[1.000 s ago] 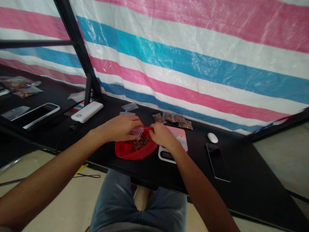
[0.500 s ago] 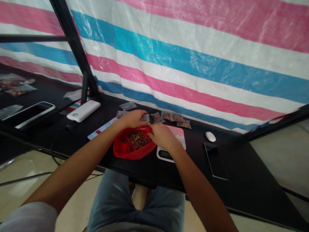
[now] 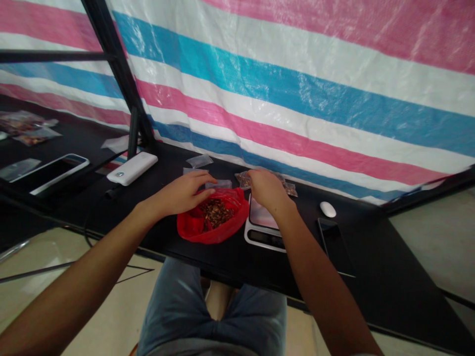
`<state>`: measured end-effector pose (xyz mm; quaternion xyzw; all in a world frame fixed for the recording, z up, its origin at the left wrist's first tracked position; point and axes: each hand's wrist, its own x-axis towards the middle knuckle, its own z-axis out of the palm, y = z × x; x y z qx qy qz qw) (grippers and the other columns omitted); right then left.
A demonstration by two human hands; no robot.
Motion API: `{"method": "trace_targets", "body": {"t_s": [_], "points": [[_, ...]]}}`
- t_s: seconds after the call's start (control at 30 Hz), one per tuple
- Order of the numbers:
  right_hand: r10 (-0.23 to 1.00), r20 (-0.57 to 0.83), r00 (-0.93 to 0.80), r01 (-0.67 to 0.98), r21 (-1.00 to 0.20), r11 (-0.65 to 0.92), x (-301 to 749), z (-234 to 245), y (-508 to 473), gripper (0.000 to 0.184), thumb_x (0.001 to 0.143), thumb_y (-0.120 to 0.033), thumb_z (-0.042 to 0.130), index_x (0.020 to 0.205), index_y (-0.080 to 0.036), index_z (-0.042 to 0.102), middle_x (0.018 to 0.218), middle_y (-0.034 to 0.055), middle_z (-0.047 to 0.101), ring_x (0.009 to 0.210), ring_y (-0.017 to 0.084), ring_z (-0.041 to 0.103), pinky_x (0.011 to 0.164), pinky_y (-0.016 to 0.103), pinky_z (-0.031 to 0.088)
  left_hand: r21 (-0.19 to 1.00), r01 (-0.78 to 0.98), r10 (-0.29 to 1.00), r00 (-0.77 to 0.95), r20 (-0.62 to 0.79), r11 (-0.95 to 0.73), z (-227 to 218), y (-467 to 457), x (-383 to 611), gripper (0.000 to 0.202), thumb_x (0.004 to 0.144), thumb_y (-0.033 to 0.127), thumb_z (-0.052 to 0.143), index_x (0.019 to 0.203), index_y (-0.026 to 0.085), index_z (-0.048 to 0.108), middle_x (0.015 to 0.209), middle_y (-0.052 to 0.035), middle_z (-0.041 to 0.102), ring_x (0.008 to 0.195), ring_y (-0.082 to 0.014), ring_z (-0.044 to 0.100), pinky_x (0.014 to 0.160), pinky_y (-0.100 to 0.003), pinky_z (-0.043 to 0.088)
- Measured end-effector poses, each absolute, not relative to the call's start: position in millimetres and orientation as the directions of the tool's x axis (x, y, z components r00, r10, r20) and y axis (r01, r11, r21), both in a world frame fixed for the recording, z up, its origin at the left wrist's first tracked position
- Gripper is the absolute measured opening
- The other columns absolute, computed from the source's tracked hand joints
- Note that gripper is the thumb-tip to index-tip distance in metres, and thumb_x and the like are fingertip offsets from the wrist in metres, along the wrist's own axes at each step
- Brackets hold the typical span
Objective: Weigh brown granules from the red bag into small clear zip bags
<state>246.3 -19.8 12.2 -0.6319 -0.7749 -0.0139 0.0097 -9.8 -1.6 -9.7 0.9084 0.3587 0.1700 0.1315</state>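
A red plastic bag [image 3: 237, 225] stands with its mouth spread wide, holding a heap of small brown, seed-like pieces [image 3: 218, 213]. My left hand [image 3: 185, 192] is over the bag's left rim, thumb and fingers apart, with nothing visible in it. To the right of the bag, my right hand [image 3: 270, 190] reaches past a white kitchen scale [image 3: 256, 237] towards small filled clear bags [image 3: 244, 180] at the back. Its fingertips are hidden behind the hand, so I cannot tell what it holds or touches. Flat clear bags [image 3: 222, 184] lie just behind the red bag.
A white mouse [image 3: 328, 209] and a dark phone [image 3: 336, 244] lie at the right. On the left are a white power bank [image 3: 132, 168], another phone [image 3: 52, 174] and more filled bags [image 3: 37, 136]. A black frame post [image 3: 118, 74] and striped sheeting [image 3: 260, 89] stand behind.
Both hands have come off the red bag's back rim. My left hand moved left and spread its fingers; my right hand moved right and back to the small bags.
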Motion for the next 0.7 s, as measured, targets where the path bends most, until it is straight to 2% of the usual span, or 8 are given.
{"method": "trace_targets", "body": {"t_s": [0.1, 0.2, 0.37, 0.5, 0.6, 0.7], "points": [[0.972, -0.092, -0.218, 0.97, 0.085, 0.226, 250, 4, 2, 0.04, 0.093, -0.004, 0.056, 0.13, -0.015, 0.07, 0.132, 0.019, 0.074, 0.124, 0.031, 0.07, 0.099, 0.036, 0.054, 0.317, 0.58, 0.647, 0.744, 0.167, -0.75, -16, -6, -9, 0.038, 0.107, 0.035, 0.045, 0.13, 0.019, 0.071, 0.14, -0.0132, 0.066, 0.127, -0.026, 0.064, 0.114, -0.041, 0.049], [0.965, -0.124, -0.231, 0.964, 0.108, 0.245, 248, -2, 16, 0.034, 0.096, -0.008, 0.058, 0.123, -0.016, 0.076, 0.125, 0.0181, 0.077, 0.117, 0.03, 0.074, 0.094, 0.035, 0.055, 0.278, 0.579, 0.626, 0.771, 0.12, -0.766, -24, -7, -4, 0.036, 0.107, 0.03, 0.044, 0.127, 0.024, 0.073, 0.142, -0.0111, 0.064, 0.126, -0.0251, 0.065, 0.112, -0.04, 0.05], [0.964, -0.097, -0.246, 0.952, 0.161, 0.259, 243, -6, 23, 0.029, 0.096, -0.01, 0.061, 0.119, -0.011, 0.078, 0.125, 0.0234, 0.076, 0.124, 0.034, 0.07, 0.101, 0.039, 0.054, 0.261, 0.602, 0.642, 0.759, 0.108, -0.755, -32, -9, 4, 0.038, 0.108, 0.029, 0.043, 0.126, 0.024, 0.075, 0.132, -0.0113, 0.067, 0.112, -0.0238, 0.07, 0.101, -0.036, 0.054], [0.955, -0.092, -0.283, 0.939, 0.175, 0.295, 246, -10, 25, 0.027, 0.093, -0.014, 0.068, 0.117, -0.014, 0.079, 0.131, 0.0208, 0.074, 0.127, 0.034, 0.067, 0.105, 0.04, 0.052, 0.263, 0.629, 0.662, 0.748, 0.051, -0.731, -33, -9, 6, 0.039, 0.108, 0.03, 0.042, 0.13, 0.025, 0.075, 0.126, -0.0107, 0.07, 0.107, -0.0239, 0.072, 0.094, -0.035, 0.055], [0.948, -0.089, -0.306, 0.932, 0.174, 0.318, 248, -13, 27, 0.026, 0.09, -0.016, 0.073, 0.115, -0.016, 0.079, 0.131, 0.0189, 0.075, 0.126, 0.034, 0.067, 0.105, 0.04, 0.052, 0.275, 0.636, 0.664, 0.747, 0.01, -0.72, -33, -6, 8, 0.042, 0.108, 0.032, 0.04, 0.131, 0.022, 0.074, 0.122, -0.0122, 0.072, 0.108, -0.0255, 0.072, 0.096, -0.037, 0.055], [0.944, -0.074, -0.322, 0.929, 0.166, 0.33, 248, -18, 30, 0.031, 0.093, -0.015, 0.069, 0.123, -0.017, 0.077, 0.13, 0.0197, 0.075, 0.128, 0.034, 0.066, 0.106, 0.041, 0.051, 0.288, 0.639, 0.666, 0.746, -0.003, -0.714, -34, -5, 11, 0.044, 0.109, 0.033, 0.037, 0.126, 0.017, 0.075, 0.119, -0.0146, 0.072, 0.107, -0.0254, 0.071, 0.099, -0.038, 0.054]]}}
